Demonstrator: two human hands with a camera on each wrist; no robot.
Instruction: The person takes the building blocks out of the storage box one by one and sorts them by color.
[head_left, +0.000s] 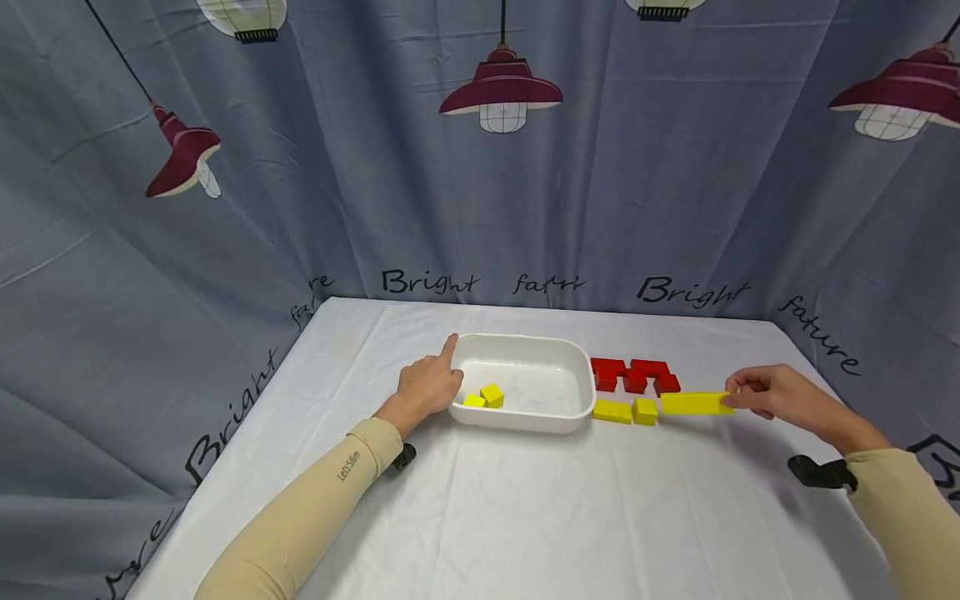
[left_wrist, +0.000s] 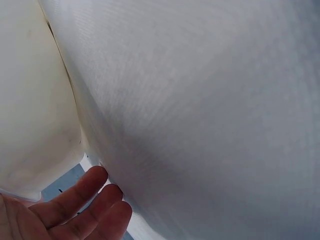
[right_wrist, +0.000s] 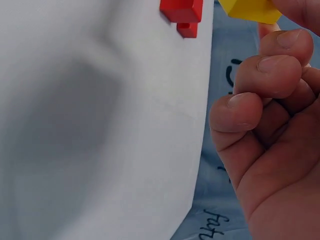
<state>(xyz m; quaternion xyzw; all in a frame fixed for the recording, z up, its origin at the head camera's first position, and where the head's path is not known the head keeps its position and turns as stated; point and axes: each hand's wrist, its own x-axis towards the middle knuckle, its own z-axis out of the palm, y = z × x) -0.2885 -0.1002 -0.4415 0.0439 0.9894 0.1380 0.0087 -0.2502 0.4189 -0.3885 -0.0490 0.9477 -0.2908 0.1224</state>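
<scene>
My left hand (head_left: 427, 383) is at the left end of a white plastic tub (head_left: 517, 423), thumb over its rim and index finger stretched along the edge. In the left wrist view, the other fingers (left_wrist: 75, 205) lie loosely bent outside the tub's wall (left_wrist: 37, 100). Two yellow cubes (head_left: 492, 395) sit in the tub's near left corner. With thumb and fingertips, my right hand (head_left: 783, 402) pinches one end of a long yellow block (head_left: 693, 404), whose other end points left toward a yellow cube (head_left: 645, 412). Only part of this block (right_wrist: 250, 11) shows in the right wrist view.
Right of the tub, a shorter yellow block (head_left: 612, 411) lies beside the yellow cube. Behind them stand several red blocks (head_left: 633, 379). All rest on a white-covered table (head_left: 540, 517), with a grey patterned curtain (head_left: 585, 208) hanging behind it.
</scene>
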